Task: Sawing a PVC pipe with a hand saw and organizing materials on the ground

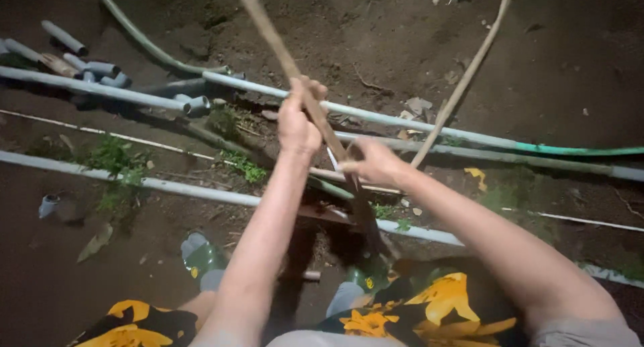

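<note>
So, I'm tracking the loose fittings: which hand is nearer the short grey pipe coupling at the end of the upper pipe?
Left. The left hand grips the wooden handle just right of the pipe coupling; the right hand grips lower on the handle, farther right.

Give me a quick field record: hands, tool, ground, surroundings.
left hand: gripping long wooden tool handle, higher up
right hand: gripping same handle, lower down
tool head: dark, blurred, down by the soil
ground: dark bare soil
pipes: long grey plastic pipes crossing ground
offcuts: short grey pipe pieces, upper left
</note>
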